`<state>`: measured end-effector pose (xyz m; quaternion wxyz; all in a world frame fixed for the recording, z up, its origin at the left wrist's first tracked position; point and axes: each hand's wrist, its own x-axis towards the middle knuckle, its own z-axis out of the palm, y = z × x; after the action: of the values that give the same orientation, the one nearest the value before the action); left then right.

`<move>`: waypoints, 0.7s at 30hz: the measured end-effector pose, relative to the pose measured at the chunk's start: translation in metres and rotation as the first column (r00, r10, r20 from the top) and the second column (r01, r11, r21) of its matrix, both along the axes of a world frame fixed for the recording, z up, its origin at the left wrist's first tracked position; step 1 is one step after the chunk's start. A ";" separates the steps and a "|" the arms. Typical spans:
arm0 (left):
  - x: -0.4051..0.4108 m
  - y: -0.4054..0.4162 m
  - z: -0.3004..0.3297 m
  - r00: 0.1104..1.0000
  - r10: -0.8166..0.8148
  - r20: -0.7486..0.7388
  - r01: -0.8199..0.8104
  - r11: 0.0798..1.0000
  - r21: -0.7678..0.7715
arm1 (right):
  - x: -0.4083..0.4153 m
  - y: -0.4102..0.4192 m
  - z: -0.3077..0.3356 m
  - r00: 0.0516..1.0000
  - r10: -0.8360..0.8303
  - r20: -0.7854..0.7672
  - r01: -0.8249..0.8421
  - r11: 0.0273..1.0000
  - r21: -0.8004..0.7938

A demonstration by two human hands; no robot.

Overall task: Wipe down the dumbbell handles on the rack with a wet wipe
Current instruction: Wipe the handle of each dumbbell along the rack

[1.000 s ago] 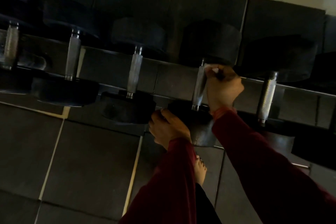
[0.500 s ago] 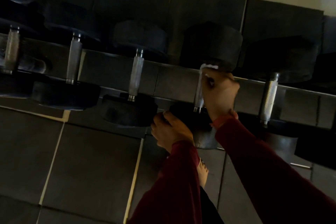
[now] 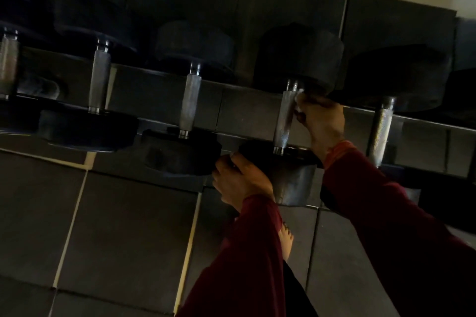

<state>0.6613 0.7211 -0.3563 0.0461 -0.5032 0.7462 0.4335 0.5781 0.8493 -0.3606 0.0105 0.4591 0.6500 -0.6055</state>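
Dim light. Right hand (image 3: pixel 322 121), in a dark red sleeve, has its grip curled round the upper end of a knurled silver metal dumbbell handle (image 3: pixel 284 121), pinching a small white wet wipe (image 3: pixel 298 96) against the metal just below the far black weight head. That dumbbell lies on the dark metal rack (image 3: pixel 425 121), fourth handle from the left, at about 1 o'clock from frame centre. Left hand (image 3: pixel 240 180) rests on the near black round weight head (image 3: pixel 293 175) of the same dumbbell, fingers curled over its left edge. Neighbouring knurled silver handle (image 3: pixel 190 105) sits at 9 o'clock of the wiped one. Grey tiled floor (image 3: pixel 116 226) below; a bare foot (image 3: pixel 286 242) shows at 6 o'clock.
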 end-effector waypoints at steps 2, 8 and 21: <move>0.000 0.000 0.001 1.000 -0.001 0.002 0.001 1.000 -0.005 | 0.006 0.000 0.001 0.991 0.124 0.050 -0.132 0.973 0.189; 0.000 -0.001 0.003 1.000 -0.005 0.027 0.005 1.000 0.007 | 0.048 0.004 -0.001 0.863 0.447 0.234 -0.500 0.820 0.278; -0.001 0.001 0.002 0.999 -0.027 0.020 0.028 0.999 -0.020 | 0.030 0.004 0.003 0.905 0.340 0.256 -0.387 0.907 0.164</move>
<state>0.6607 0.7219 -0.3542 0.0545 -0.4977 0.7567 0.4204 0.6085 0.8535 -0.3580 0.1475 0.3921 0.7796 -0.4654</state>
